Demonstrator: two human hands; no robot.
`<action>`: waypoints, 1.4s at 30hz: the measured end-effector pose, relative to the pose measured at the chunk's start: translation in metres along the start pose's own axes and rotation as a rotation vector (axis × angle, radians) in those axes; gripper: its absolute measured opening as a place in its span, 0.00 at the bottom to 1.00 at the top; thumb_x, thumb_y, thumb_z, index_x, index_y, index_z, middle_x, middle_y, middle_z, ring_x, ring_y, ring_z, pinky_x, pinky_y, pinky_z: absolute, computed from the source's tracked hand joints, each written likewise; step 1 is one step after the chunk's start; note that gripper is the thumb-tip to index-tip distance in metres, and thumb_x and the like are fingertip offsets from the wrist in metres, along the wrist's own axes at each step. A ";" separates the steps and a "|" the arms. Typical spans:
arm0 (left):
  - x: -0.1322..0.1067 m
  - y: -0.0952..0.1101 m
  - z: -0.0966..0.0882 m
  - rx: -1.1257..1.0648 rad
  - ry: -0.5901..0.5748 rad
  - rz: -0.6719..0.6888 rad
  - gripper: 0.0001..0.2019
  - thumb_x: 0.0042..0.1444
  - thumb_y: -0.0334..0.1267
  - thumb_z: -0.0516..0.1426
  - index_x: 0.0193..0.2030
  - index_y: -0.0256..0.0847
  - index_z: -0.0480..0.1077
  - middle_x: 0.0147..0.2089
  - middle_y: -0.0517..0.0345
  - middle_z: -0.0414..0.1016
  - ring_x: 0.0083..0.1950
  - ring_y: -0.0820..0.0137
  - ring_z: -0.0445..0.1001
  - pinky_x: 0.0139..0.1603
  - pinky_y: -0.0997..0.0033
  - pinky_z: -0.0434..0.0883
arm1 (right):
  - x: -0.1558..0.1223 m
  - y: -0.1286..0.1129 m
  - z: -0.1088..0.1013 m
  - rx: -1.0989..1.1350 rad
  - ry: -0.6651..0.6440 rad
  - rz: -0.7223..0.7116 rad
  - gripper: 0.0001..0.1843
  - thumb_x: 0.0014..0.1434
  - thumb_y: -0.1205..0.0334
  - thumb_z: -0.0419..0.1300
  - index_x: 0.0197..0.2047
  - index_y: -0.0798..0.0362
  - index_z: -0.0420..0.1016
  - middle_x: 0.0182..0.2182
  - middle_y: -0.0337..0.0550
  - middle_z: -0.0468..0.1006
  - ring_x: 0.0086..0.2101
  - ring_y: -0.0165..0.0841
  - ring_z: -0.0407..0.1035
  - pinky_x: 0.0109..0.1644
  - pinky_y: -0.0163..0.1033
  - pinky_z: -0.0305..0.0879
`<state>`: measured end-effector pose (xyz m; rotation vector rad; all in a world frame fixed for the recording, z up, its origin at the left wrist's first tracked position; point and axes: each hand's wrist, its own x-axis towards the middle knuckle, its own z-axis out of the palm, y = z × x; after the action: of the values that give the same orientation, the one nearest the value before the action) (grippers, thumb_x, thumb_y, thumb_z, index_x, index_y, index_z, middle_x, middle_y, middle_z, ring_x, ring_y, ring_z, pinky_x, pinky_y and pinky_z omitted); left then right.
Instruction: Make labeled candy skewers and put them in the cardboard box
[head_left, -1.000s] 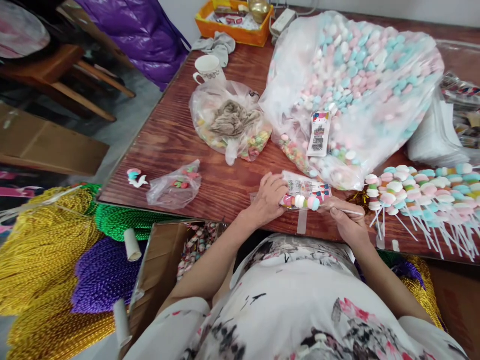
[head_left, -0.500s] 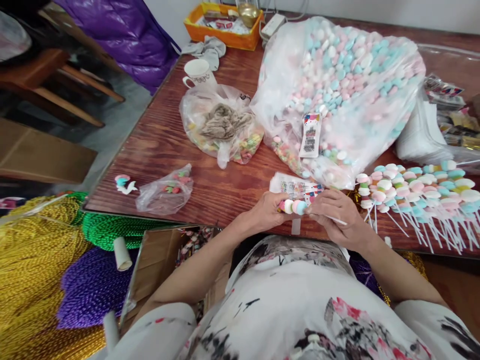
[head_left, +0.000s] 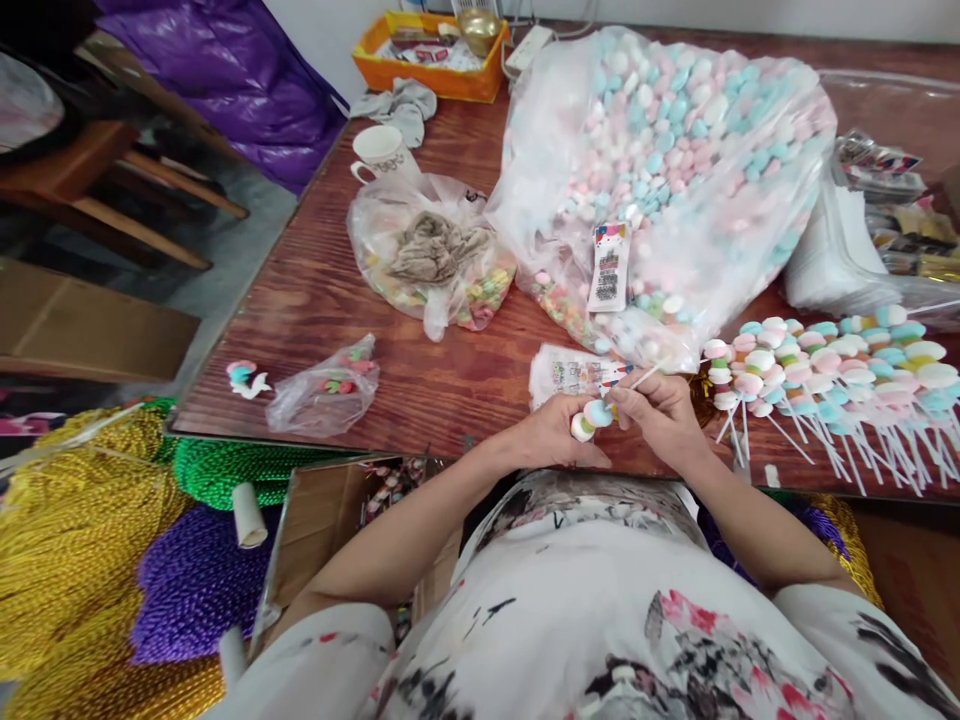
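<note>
My left hand and my right hand meet at the table's near edge, both closed on one candy skewer of pink, white and blue pieces. Its white stick pokes up past my right fingers. Just beyond the hands lies a small printed packet. A spread of finished candy skewers lies to the right of my right hand.
A huge clear bag of pastel candies fills the table's middle. A smaller bag with mixed sweets, a white cup and an orange tray stand further left. A cardboard box and gold, green, purple cord bundles sit below the edge.
The hands have drawn the skewer off the table toward my body and tilted it, so the stick now points up and away. The packet stays on the table.
</note>
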<state>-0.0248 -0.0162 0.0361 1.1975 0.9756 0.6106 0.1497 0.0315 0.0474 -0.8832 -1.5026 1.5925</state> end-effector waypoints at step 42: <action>-0.006 -0.020 0.013 -0.273 -0.132 -0.131 0.18 0.43 0.42 0.69 0.28 0.36 0.66 0.23 0.65 0.70 0.24 0.76 0.69 0.26 0.76 0.66 | 0.030 0.010 -0.015 0.194 0.098 0.107 0.18 0.51 0.49 0.68 0.22 0.53 0.73 0.13 0.31 0.63 0.16 0.22 0.52 0.21 0.31 0.49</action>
<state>-0.0184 -0.0332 0.0196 0.9129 0.8228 0.5346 0.1484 0.0645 0.0369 -0.9296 -1.2283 1.7141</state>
